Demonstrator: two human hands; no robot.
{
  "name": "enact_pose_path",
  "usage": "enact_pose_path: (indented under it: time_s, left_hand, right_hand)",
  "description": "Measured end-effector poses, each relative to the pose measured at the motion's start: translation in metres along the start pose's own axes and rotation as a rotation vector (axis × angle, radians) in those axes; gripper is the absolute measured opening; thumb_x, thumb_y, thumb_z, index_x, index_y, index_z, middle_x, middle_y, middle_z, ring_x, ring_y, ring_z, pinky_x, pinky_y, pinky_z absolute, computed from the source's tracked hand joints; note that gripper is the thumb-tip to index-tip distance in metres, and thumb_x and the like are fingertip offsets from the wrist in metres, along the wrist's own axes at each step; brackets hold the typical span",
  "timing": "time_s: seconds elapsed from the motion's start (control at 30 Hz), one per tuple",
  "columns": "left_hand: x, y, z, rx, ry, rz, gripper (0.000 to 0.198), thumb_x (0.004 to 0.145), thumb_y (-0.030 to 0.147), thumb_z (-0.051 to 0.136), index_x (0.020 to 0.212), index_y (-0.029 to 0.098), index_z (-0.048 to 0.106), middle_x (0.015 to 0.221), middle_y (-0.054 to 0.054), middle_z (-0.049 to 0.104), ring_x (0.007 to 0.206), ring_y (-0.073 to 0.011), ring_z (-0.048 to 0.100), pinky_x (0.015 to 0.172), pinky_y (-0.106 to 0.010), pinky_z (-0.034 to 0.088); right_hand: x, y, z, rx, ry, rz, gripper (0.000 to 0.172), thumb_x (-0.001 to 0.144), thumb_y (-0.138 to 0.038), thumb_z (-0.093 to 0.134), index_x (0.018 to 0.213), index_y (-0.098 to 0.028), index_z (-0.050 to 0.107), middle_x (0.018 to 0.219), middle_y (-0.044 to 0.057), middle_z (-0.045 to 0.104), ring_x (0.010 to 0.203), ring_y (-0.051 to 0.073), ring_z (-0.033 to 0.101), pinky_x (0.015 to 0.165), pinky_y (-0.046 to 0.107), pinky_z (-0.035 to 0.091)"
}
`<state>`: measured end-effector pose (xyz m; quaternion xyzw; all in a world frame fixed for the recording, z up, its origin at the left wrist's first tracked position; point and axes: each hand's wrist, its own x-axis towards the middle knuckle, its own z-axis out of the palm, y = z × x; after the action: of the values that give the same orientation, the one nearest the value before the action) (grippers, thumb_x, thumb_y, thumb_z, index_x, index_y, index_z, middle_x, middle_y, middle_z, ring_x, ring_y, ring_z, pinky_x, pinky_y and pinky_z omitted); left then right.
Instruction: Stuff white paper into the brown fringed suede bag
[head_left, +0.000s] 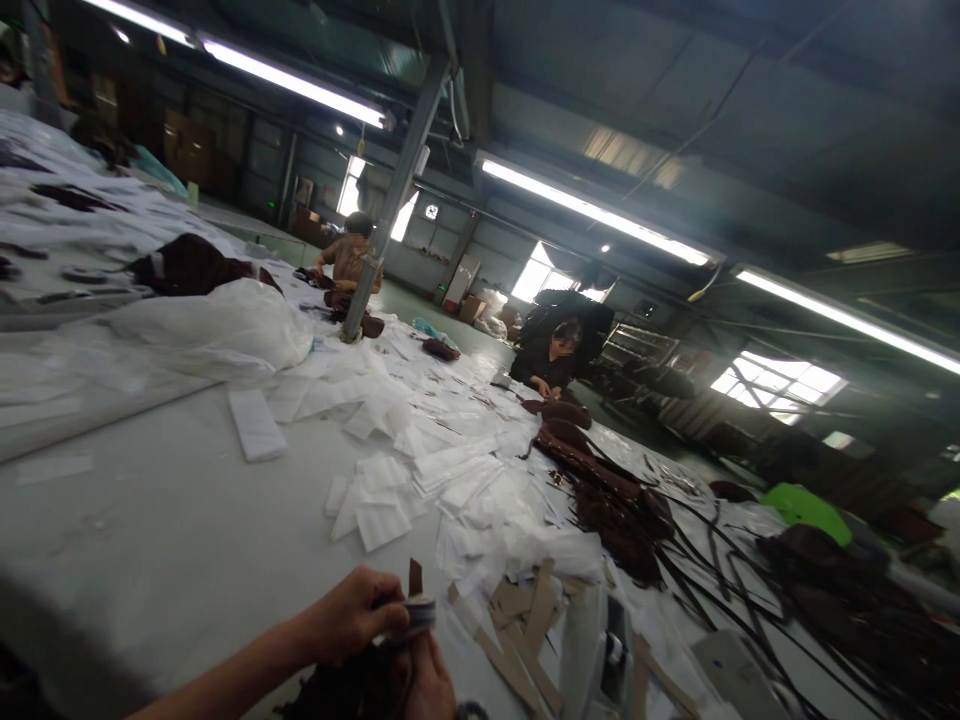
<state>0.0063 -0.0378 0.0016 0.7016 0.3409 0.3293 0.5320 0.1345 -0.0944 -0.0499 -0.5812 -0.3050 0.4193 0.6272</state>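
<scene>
My left hand [352,612] sits at the bottom edge of the view, fingers curled round a small flat stack of pale pieces [417,612] with a brown tab sticking up. My right hand [426,680] is just below it, mostly cut off by the frame; its fingers close against the same stack and a dark brown piece [352,690] under it. Both hands hover over the near edge of a long white table [172,540].
White cut pieces [420,470] lie scattered over the table, with tan cardboard strips [525,620], dark brown fabric heaps [607,490] and dark straps [720,570] to the right. A white bag [225,325] and a steel post [390,200] stand farther off. Two other people [555,360] work at the far end.
</scene>
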Motion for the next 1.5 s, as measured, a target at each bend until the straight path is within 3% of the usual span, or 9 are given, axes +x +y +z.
enact_pose_path:
  time_s: [0.07,0.2,0.47,0.63,0.83,1.03,1.17,1.33,1.5]
  left_hand:
    - [0.001,0.002,0.000,-0.004,0.006,0.005,0.029,0.083,0.039,0.058,0.070,0.013,0.061,0.058,0.004,0.048,0.057,-0.0109,0.039,0.051,-0.022,0.026]
    - [0.000,0.004,0.001,-0.015,0.007,0.008,0.032,0.084,0.042,0.056,0.071,0.013,0.061,0.058,0.004,0.048,0.057,-0.0110,0.038,0.052,-0.022,0.027]
    - [0.001,0.001,-0.002,0.012,-0.017,-0.014,0.028,0.081,0.039,0.061,0.066,0.015,0.057,0.055,0.005,0.042,0.054,-0.0098,0.035,0.048,-0.022,0.022]
    - [0.001,0.001,-0.002,-0.012,0.000,0.001,0.028,0.082,0.039,0.059,0.068,0.015,0.056,0.057,0.005,0.043,0.055,-0.0099,0.036,0.049,-0.021,0.024]
    - [-0.001,0.005,-0.002,-0.030,-0.015,0.004,0.023,0.078,0.033,0.061,0.065,0.015,0.055,0.055,0.006,0.044,0.054,-0.0092,0.036,0.049,-0.020,0.025]
    - [-0.001,0.013,0.001,-0.064,-0.014,-0.011,0.016,0.074,0.028,0.061,0.068,0.014,0.061,0.056,0.005,0.047,0.055,-0.0097,0.039,0.049,-0.020,0.026]
    - [0.000,0.013,0.003,-0.129,-0.024,-0.006,0.018,0.075,0.030,0.061,0.084,0.014,0.066,0.060,0.006,0.047,0.056,-0.0095,0.039,0.051,-0.019,0.029]
    - [0.002,0.004,0.009,-0.169,-0.005,-0.056,0.032,0.079,0.038,0.056,0.058,0.014,0.056,0.052,0.005,0.041,0.049,-0.0083,0.033,0.046,-0.021,0.025]
    - [0.004,-0.004,0.013,-0.163,0.075,-0.093,0.037,0.077,0.041,0.058,0.053,0.014,0.051,0.050,0.005,0.037,0.049,-0.0079,0.029,0.045,-0.022,0.019]
  right_hand:
    - [0.000,-0.002,-0.002,0.142,0.065,0.146,0.051,0.057,-0.069,0.071,0.071,-0.021,0.071,0.054,0.001,0.062,0.043,0.015,0.056,0.038,0.025,0.044]
    - [-0.001,-0.001,-0.008,0.277,-0.048,0.273,0.052,0.055,-0.069,0.074,0.066,-0.020,0.062,0.040,-0.009,0.040,0.030,0.004,0.032,0.031,0.018,0.028]
    - [-0.002,-0.002,0.000,0.154,0.153,0.182,0.058,0.053,-0.070,0.074,0.078,-0.018,0.066,0.042,-0.008,0.046,0.032,0.007,0.038,0.033,0.020,0.029]
    - [-0.005,-0.009,0.001,0.300,-0.015,0.318,0.050,0.057,-0.067,0.072,0.051,-0.021,0.053,0.037,-0.008,0.038,0.030,0.006,0.034,0.032,0.021,0.030]
    - [-0.012,-0.011,-0.004,0.273,-0.094,0.284,0.053,0.060,-0.073,0.067,0.059,-0.021,0.055,0.035,-0.010,0.035,0.028,0.004,0.028,0.032,0.018,0.024]
    - [-0.014,-0.016,-0.009,0.180,-0.088,0.180,0.048,0.060,-0.069,0.072,0.068,-0.023,0.059,0.045,-0.007,0.047,0.035,0.008,0.043,0.034,0.020,0.034]
    - [-0.010,-0.008,-0.002,0.236,-0.084,0.219,0.056,0.061,-0.075,0.066,0.055,-0.022,0.049,0.037,-0.010,0.035,0.029,0.005,0.027,0.031,0.020,0.025]
    - [-0.001,0.000,0.005,0.245,-0.060,0.273,0.058,0.054,-0.075,0.070,0.052,-0.020,0.050,0.032,-0.011,0.030,0.029,0.003,0.023,0.032,0.019,0.025]
    - [0.005,-0.004,0.005,0.081,0.066,0.254,0.063,0.047,-0.075,0.072,0.066,-0.017,0.059,0.038,-0.009,0.043,0.029,0.003,0.030,0.031,0.017,0.023]
